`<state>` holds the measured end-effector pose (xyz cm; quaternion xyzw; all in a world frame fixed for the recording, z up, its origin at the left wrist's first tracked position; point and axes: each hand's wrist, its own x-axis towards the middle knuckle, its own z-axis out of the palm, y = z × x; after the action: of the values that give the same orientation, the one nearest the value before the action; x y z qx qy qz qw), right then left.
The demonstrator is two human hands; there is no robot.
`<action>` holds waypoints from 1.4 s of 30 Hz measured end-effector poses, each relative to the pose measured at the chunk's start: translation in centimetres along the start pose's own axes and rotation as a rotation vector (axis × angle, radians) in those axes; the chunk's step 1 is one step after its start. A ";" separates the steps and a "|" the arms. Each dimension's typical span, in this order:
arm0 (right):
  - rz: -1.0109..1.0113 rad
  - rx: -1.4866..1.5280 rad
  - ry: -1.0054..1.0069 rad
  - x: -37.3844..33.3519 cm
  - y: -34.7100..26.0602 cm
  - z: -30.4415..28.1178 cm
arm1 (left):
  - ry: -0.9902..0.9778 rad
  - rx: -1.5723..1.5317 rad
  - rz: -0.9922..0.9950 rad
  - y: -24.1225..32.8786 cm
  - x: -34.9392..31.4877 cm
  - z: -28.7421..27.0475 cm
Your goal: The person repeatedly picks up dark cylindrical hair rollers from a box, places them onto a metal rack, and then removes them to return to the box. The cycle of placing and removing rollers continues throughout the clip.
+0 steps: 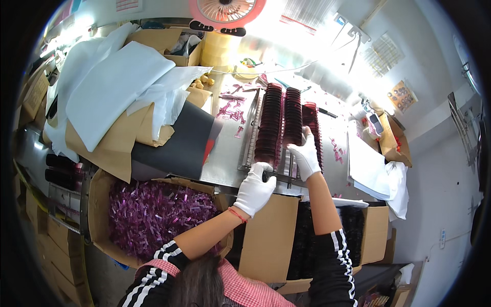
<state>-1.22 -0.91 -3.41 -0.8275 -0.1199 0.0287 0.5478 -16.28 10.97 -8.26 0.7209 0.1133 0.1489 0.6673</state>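
Rows of thin, dark red, translucent lens-like pieces (pixel 268 123) stand packed on edge in a metal rack on the table. My left hand (pixel 255 190), in a white glove, is at the near end of the left row with its fingers curled. A small dark bit shows by those fingers, but what they grip is hidden. My right hand (pixel 306 156), also gloved, has its thumb and fingers around the near end of the middle row (pixel 293 115). A third, lower row (pixel 310 113) stands to its right.
Below the table edge are a carton (pixel 99 204) of purple clear plastic scraps (pixel 158 217) and a carton (pixel 376 233) of dark pieces. White sheeting and brown paper (pixel 115 82) lie at left. White sheets (pixel 365 163) lie at right; a pink fan (pixel 226 10) stands at the back.
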 end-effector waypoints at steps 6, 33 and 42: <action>0.095 0.203 -0.259 1.9 -0.2 0.3 | -0.106 0.262 0.186 -0.6 1.6 -1.5; -0.554 -0.377 -0.211 -4.5 -4.0 -1.6 | -0.286 -1.064 -0.618 5.0 0.8 -1.8; -0.166 -0.098 -0.124 11.1 1.5 -0.7 | -0.332 0.296 0.041 1.9 2.0 3.8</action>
<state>9.89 0.48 -3.59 -0.8371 -0.2228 0.0285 0.4989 -13.14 8.02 -6.50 0.8278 0.0079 0.0235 0.5605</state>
